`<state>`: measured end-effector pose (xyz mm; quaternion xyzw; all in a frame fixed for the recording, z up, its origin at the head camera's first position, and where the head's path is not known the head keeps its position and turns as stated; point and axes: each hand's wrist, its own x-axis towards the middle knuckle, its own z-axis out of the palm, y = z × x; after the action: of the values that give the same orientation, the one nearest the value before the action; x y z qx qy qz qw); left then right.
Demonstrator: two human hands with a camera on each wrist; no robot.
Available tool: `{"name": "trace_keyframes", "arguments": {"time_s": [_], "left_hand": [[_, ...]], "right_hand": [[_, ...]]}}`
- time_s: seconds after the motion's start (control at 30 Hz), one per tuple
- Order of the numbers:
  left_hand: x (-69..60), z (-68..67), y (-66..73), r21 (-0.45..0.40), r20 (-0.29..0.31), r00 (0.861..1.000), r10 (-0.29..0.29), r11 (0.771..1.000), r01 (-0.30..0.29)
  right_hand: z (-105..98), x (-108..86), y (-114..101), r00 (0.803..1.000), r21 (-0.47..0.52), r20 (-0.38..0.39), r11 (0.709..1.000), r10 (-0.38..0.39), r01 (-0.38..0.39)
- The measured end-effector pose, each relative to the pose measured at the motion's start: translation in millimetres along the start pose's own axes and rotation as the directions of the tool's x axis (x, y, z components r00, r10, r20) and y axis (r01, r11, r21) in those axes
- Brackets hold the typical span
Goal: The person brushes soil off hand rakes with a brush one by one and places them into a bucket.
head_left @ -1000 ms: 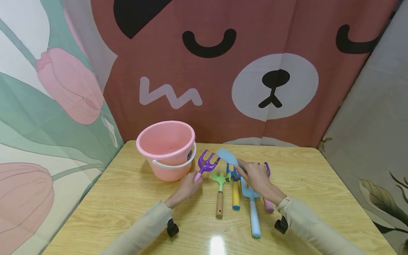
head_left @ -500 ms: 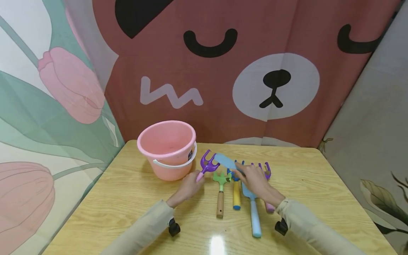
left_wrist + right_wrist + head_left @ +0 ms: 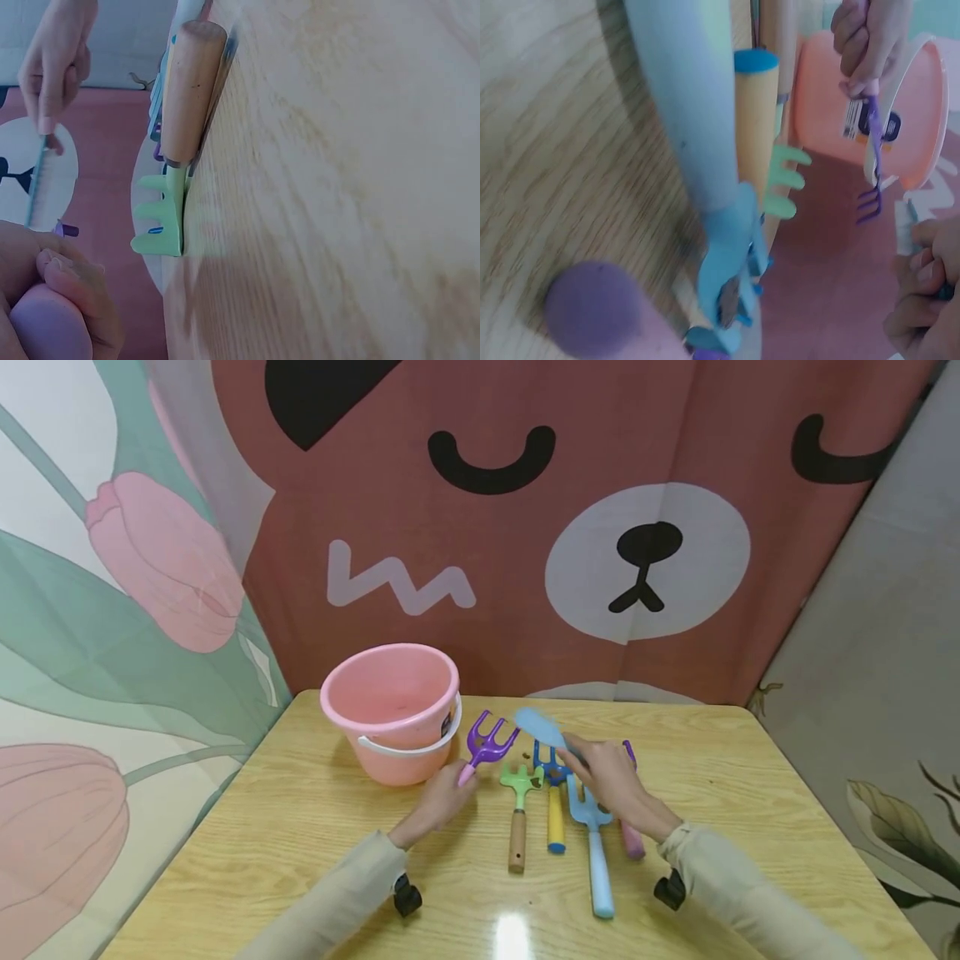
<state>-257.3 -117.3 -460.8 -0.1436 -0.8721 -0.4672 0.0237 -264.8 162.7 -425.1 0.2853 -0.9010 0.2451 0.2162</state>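
Note:
In the head view my left hand [image 3: 441,800] grips the pink handle of a purple three-tined hand fork [image 3: 486,748], held tines up beside the bucket. My right hand [image 3: 613,777] holds a light blue flat-bladed tool [image 3: 542,727], its blade angled leftward, near the fork's tines; its handle is hidden by the fingers. Below lie a green hand rake [image 3: 517,839] with a wooden handle, a blue rake [image 3: 555,822] with a yellow handle, and a light blue fork [image 3: 600,877]. Behind my right hand lies a pink-handled purple tool [image 3: 632,842], partly covered.
A pink bucket [image 3: 393,768] with a white handle stands at the back left, near the left hand. Brown bits cling to the light blue fork [image 3: 720,247] in the right wrist view. A bear-print curtain [image 3: 510,652] hangs behind the table's [image 3: 300,835] far edge.
The light blue blade dipped against the purple fork's tines half a second ago; now it is raised and back to the right. A small brown speck shows between fork and blue rake.

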Motion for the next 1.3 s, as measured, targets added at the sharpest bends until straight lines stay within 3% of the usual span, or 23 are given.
{"name": "trace_keyframes", "arguments": {"time_s": [0.23,0.4,0.53,0.8,0.9,1.07,1.17,1.3], "left_hand": [[2.1,2.1,1.0,0.036,-0.004,1.0,0.008,0.999,-0.008],[1.1,3.2,1.7,0.069,0.008,1.0,0.023,0.997,-0.023],[0.0,4.0,0.9,0.044,0.018,1.0,0.004,0.999,-0.005],[2.7,5.4,1.8,0.065,-0.006,1.0,0.031,0.997,-0.03],[4.2,5.6,3.9,0.076,-0.005,0.999,0.039,0.996,-0.039],[3.2,6.7,4.8,0.067,0.023,1.0,-0.001,0.998,-0.001],[1.3,6.7,4.3,0.078,0.02,1.0,-0.003,0.997,0.001],[1.1,7.3,4.7,0.115,-0.013,0.999,0.039,0.993,-0.038]], "right_hand": [[3,0.2,-9,0.993,0.061,0.107,0.997,-0.055,0.049],[0,-0.2,-2,0.999,-0.043,0.047,0.999,0.008,-0.006],[-2,0.7,2,0.999,-0.058,-0.002,0.998,0.034,-0.034],[5,-0.7,-8,0.993,0.028,0.113,0.999,-0.025,0.022],[7,-2.4,-7,0.995,-0.01,0.096,1.0,-0.001,0.002],[7,-2.2,-1,0.999,-0.109,0.027,0.993,0.045,-0.042],[7,0.1,-5,0.999,-0.085,0.022,0.996,0.036,-0.034],[9,4.2,-16,0.999,-0.001,0.052,1.0,-0.012,0.012]]}}
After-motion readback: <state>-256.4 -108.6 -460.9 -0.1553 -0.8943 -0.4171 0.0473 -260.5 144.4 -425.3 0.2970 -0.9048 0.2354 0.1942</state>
